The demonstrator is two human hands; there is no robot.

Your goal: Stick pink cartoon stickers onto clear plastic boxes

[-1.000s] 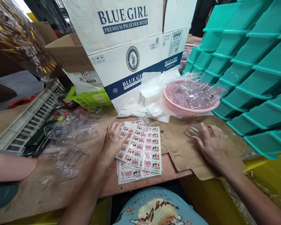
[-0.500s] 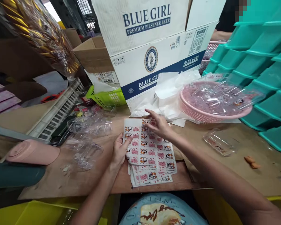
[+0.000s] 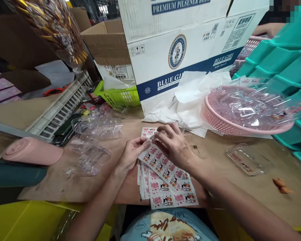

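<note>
My left hand pinches the upper left corner of a white sticker sheet between thumb and fingers. The sheet carries rows of pink cartoon figures and black, white and orange cats. It is lifted and turned at a slant over a stack of similar sheets lying at the table's front edge. My right hand is closed, its fingers curled down on the same sheet's upper edge beside my left thumb. Its fingertips are partly hidden, so whether a single sticker is between them I cannot tell.
Clear plastic boxes lie on the left near a pink cup. A pink basket full of clear packaging and a single clear box are on the right. Teal bins and a beer carton stand behind.
My right hand has gone from open fingers over the sheet to curled fingers at its edge. The top sheet has been raised and turned aslant. The view has shifted slightly.
</note>
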